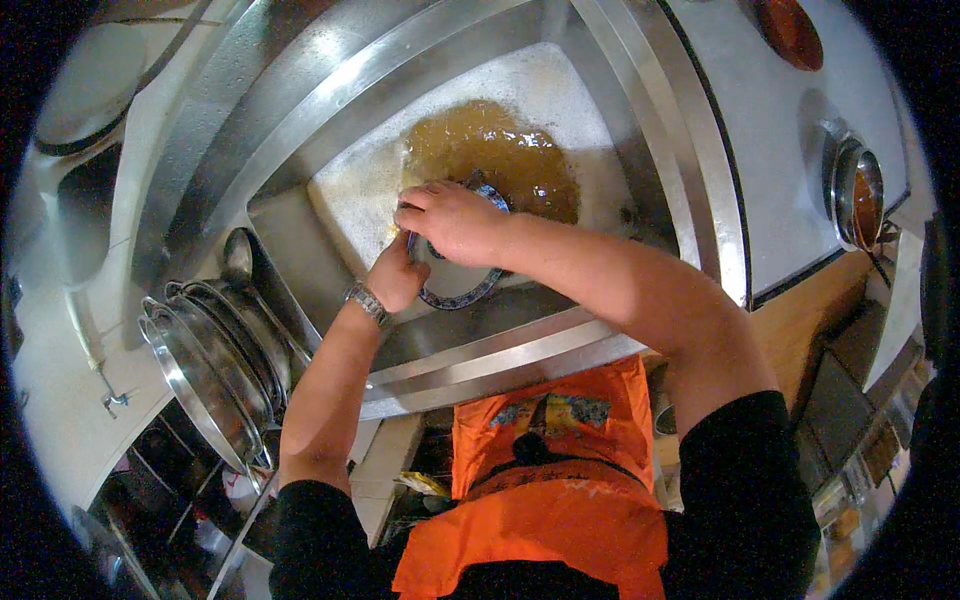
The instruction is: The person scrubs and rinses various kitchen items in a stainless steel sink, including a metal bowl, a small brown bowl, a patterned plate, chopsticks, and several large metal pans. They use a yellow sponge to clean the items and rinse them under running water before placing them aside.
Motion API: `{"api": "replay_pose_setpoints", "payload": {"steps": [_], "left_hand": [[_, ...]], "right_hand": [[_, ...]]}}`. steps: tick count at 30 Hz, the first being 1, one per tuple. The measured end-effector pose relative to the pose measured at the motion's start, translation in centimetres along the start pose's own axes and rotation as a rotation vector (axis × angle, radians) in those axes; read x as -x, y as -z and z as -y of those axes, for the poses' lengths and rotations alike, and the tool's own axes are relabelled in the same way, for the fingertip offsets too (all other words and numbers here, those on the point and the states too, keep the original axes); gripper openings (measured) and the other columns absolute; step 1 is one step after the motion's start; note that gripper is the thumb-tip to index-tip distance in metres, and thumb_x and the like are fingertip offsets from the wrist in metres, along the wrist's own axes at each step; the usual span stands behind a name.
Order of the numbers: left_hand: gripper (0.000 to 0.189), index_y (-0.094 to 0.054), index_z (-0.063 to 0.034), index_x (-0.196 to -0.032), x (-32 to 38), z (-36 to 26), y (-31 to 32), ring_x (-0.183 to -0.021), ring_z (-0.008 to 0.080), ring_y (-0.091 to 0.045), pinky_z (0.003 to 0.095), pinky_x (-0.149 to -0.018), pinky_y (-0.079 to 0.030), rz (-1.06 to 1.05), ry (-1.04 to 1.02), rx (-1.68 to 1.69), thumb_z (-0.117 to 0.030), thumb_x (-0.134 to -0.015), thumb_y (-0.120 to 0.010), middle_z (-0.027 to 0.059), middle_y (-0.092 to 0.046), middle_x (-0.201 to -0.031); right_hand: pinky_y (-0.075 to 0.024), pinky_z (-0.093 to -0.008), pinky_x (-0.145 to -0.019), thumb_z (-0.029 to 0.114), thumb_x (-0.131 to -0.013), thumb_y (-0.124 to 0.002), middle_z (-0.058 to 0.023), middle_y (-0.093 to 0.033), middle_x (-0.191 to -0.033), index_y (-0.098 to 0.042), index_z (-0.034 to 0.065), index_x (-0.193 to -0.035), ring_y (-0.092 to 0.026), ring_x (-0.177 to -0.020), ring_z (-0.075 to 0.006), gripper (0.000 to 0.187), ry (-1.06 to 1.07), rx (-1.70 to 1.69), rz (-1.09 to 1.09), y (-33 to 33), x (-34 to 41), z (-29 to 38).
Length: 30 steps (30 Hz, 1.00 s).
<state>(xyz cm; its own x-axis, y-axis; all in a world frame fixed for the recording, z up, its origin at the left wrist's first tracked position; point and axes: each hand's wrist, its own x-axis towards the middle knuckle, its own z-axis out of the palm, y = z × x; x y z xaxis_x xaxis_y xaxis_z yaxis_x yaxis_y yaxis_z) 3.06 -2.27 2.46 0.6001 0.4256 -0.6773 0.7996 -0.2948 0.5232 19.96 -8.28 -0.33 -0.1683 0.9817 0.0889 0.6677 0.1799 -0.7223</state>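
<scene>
A round plate (459,283) with a blue patterned rim is held tilted above the suds in a stainless steel sink (289,232). My left hand (397,276), below a metal-band wristwatch (367,303), grips the plate's left edge, thumb on its face. Across the plate's upper part lies my right hand (456,223), its fingers curled over the left rim close to my left fingers. Whether something sits under the right fingers is hidden. White foam (555,79) surrounds a patch of brownish water (487,142) beyond the plate.
Several nested metal pans (214,367) and a ladle (240,251) stand at the sink's left side. A white counter (757,142) adjoins on the right, with metal bowls (847,191) near its edge. My orange apron (555,502) touches the sink front area.
</scene>
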Motion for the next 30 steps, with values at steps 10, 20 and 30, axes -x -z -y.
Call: {"api": "replay_pose_setpoints", "payload": {"steps": [10,20,30], "left_hand": [[0.05,-0.041,-0.0034,-0.131,1.7,-0.4,-2.1,-0.103,0.0213,-0.057,0.0336,-0.086,-0.048,-0.473,0.09,1.034,0.006,-0.084,-0.051,0.0094,-0.057,-0.119],[0.033,-0.062,-0.0002,-0.108,-0.4,0.9,3.8,-0.082,0.025,-0.066,0.0364,-0.071,-0.054,-0.227,0.151,0.664,-0.027,-0.088,-0.059,0.0126,-0.068,-0.093],[0.032,-0.059,0.0043,-0.11,-1.5,1.5,1.3,-0.092,0.0309,-0.065,0.0374,-0.081,-0.049,-0.446,-0.041,0.338,-0.016,-0.085,-0.06,0.0195,-0.068,-0.099]], "right_hand": [[-0.0505,-0.0412,-0.078,0.024,-0.077,-0.075,-0.0102,-0.065,-0.109,-0.061,0.0086,-0.114,-0.063,-0.097,-0.0244,0.042,-1.246,-1.294,0.008,-0.4,2.6,-6.4],[-0.0496,-0.0397,-0.078,0.021,-0.081,-0.069,-0.0182,-0.066,-0.093,-0.061,-0.0013,-0.101,-0.064,-0.087,-0.0323,0.031,-0.582,-0.246,-0.06,4.3,1.8,-7.7],[-0.0493,-0.0382,-0.083,0.034,-0.073,-0.078,-0.02,-0.066,-0.101,-0.06,-0.0059,-0.111,-0.063,-0.095,-0.0296,0.058,-0.931,-0.514,-0.162,1.4,2.8,-6.5]]}}
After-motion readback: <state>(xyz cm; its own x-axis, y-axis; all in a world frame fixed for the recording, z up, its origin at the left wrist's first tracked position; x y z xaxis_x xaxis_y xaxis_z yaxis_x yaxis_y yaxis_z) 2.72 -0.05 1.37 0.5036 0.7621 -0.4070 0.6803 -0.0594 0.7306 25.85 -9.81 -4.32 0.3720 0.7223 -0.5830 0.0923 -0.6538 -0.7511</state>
